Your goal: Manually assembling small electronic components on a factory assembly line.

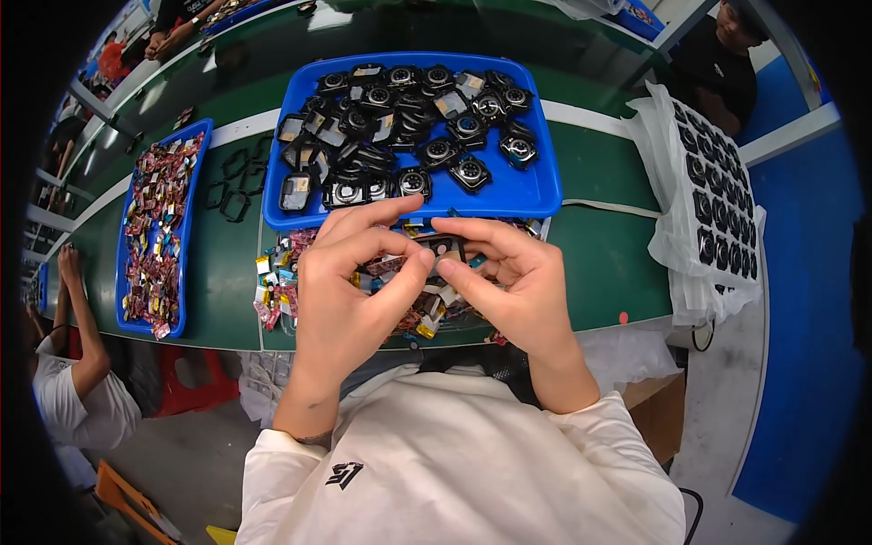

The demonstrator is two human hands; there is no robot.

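Both hands, left hand point(350, 282) and right hand point(509, 282), pinched one small black square frame point(447, 245) together at frame centre. Judged mid-assembly, over the blue tray point(536, 195) of black square casings point(409, 118); the next move called for fine fingertip alignment.

blue tray point(536, 195), black casings point(413, 118), green bench point(599, 263), white shirt point(454, 463).

Bright, even overhead light, white glare streaks on the green bench point(599, 173) toward its far edge, soft shadows under the hands point(427, 272), centre sharp, strong fisheye bending of straight edges, black vignette at corners, far figures slightly soft.
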